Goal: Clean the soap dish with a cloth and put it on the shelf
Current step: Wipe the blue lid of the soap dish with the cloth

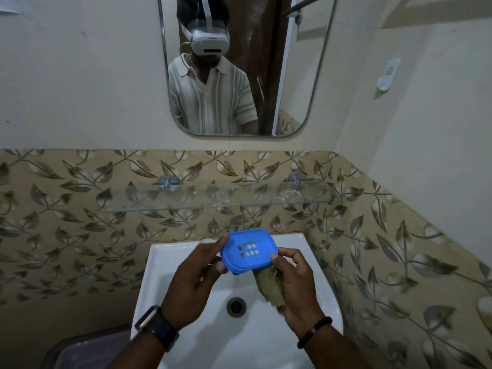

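You hold the dish [247,251] over the sink [165,265], near its far rim and just below the tap [236,223]. Your left hand [191,283] is closed on the dish's left edge, thumb on the near side and fingers behind. Your right hand [295,283] pinches the right edge with thumb and forefinger while the other fingers curl around the cloth [271,287], which hangs bunched beneath the dish.

The dish looks like thin, rigid plastic: light and stiff, and probably slick if wet or soapy. Take it by the rim on the long sides, and keep off the slotted middle, where the drain holes give no purchase. The cloth is soft and limp, so wad it before wiping.

The glass shelf [186,199] sits on the far wall above the tap. Set the dish down flat and gently there; glass is slippery and unforgiving.
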Tool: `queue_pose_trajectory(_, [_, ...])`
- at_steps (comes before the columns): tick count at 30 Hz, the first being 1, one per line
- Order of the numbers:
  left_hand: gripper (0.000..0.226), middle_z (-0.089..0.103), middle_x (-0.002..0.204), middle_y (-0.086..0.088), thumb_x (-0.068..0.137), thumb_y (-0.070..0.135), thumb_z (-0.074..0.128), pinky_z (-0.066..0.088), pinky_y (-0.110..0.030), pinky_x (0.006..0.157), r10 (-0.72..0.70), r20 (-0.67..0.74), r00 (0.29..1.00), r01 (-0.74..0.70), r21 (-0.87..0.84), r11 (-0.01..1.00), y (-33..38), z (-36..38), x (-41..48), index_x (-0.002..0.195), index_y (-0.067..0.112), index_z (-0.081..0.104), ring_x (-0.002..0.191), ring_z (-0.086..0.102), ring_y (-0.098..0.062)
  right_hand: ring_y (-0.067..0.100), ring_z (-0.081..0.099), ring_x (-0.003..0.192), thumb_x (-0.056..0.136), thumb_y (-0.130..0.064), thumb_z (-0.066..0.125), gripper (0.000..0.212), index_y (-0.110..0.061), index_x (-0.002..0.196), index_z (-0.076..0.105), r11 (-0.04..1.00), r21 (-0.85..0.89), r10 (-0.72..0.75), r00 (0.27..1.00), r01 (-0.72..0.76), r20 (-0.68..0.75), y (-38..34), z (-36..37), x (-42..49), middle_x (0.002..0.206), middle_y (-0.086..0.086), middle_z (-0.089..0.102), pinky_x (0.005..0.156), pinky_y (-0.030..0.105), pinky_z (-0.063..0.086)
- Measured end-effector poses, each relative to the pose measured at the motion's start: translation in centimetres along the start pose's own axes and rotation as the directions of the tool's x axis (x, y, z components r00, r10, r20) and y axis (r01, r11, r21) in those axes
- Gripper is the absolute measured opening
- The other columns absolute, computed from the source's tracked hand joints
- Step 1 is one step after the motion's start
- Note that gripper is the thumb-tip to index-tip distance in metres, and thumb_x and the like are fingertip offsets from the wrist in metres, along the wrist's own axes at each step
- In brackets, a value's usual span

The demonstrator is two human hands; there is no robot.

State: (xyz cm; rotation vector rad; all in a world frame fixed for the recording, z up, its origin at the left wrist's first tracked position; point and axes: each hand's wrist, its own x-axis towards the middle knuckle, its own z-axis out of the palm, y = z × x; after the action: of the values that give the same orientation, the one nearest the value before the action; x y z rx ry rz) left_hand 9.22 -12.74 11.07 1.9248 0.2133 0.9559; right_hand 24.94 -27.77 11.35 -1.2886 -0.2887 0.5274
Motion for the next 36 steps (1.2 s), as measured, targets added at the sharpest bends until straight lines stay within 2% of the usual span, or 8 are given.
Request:
queue_pose_trajectory(3, [0.048,0.074,0.122,0.005,0.093,0.023,0.065,0.061,-0.033,0.086,-0.358,-0.048,0.933,0.294,-0.474,0.830,0.5,1.6,-1.2,0.139,0.030,0.060,0.113,0.070,-0.017,0.031,0.070,0.080,0.085,-0.016,0.075,0.012,-0.023,0.093,0.071,0.997,-0.064,-0.048,0.998,0.046,-0.030,0.8,0.7,-0.4,0.089,0.016,0.076,0.070,0.043,0.060])
queue_pose_trajectory(6, [0.051,0.071,0.080,0.002,0.085,0.018,0.069,0.063,-0.043,0.077,-0.497,-0.124,0.859,0.354,-0.559,0.750,0.6,1.8,-1.4,0.135,0.018,0.063,0.087,0.073,-0.017,0.027,0.074,0.084,0.086,-0.017,0.076,0.013,-0.026,0.093,0.071,0.993,-0.108,-0.050,0.999,0.048,-0.015,1.4,1.1,-0.7,0.089,0.008,0.078,0.066,0.035,0.061])
queue_pose_trajectory(13, [0.039,0.074,0.082,0.001,0.095,0.005,0.061,0.064,-0.042,0.078,-0.525,-0.155,0.837,0.356,-0.575,0.737,0.3,0.1,-1.8,0.131,0.020,0.064,0.088,0.075,-0.016,0.026,0.075,0.090,0.080,-0.026,0.083,0.027,-0.032,0.102,0.069,0.987,-0.161,-0.005,0.999,0.014,0.050,1.8,1.5,-1.6,0.100,0.006,0.076,0.072,0.048,0.064])
queue_pose_trajectory(19, [0.038,0.077,0.090,-0.006,0.098,0.004,0.059,0.064,-0.035,0.075,-0.544,-0.154,0.825,0.364,-0.591,0.719,-0.4,-1.0,-2.6,0.130,0.022,0.064,0.091,0.076,-0.019,0.027,0.073,0.092,0.078,-0.001,0.076,0.068,-0.039,0.129,0.055,0.957,-0.288,0.061,0.993,-0.029,0.101,2.4,0.3,-1.6,0.109,0.006,0.071,0.069,0.044,0.060])
queue_pose_trajectory(23, [0.037,0.073,0.079,-0.002,0.098,0.002,0.059,0.064,-0.034,0.074,-0.561,-0.141,0.816,0.384,-0.592,0.708,-1.0,-1.2,-3.0,0.127,0.024,0.066,0.084,0.075,-0.015,0.017,0.072,0.084,0.082,-0.003,0.068,0.053,-0.036,0.123,0.057,0.868,-0.496,0.051,0.998,-0.023,0.042,2.2,-1.2,0.0,0.107,0.001,0.070,0.051,0.025,0.053])
queue_pose_trajectory(27, [0.037,0.072,0.084,-0.010,0.097,0.002,0.060,0.065,-0.039,0.077,-0.571,-0.124,0.811,0.396,-0.601,0.694,-1.4,-0.9,-3.1,0.126,0.024,0.068,0.086,0.075,-0.020,0.020,0.072,0.081,0.082,-0.017,0.068,0.026,-0.031,0.104,0.068,0.763,-0.646,0.017,1.000,-0.021,-0.011,1.6,-3.4,2.9,0.095,0.000,0.075,0.054,0.032,0.057])
queue_pose_trajectory(31, [0.038,0.074,0.085,-0.006,0.095,0.006,0.062,0.064,-0.041,0.077,-0.571,-0.101,0.815,0.415,-0.586,0.696,-2.0,-0.3,-2.8,0.128,0.024,0.067,0.090,0.076,-0.020,0.012,0.065,0.054,0.088,-0.016,0.065,0.020,-0.033,0.094,0.074,0.752,-0.656,0.045,0.998,-0.061,-0.042,1.8,-4.6,6.6,0.081,-0.002,0.075,0.039,0.021,0.043])
queue_pose_trajectory(36, [0.045,0.077,0.087,-0.004,0.084,0.023,0.069,0.064,-0.041,0.078,-0.595,-0.088,0.799,0.443,-0.583,0.681,-2.9,0.9,-2.2,0.128,0.027,0.068,0.091,0.076,-0.020,0.023,0.069,0.072,0.090,-0.006,0.066,0.024,-0.024,0.105,0.070,0.815,-0.564,0.112,0.991,-0.135,-0.076,2.6,-5.0,11.8,0.093,0.014,0.074,0.054,0.027,0.053])
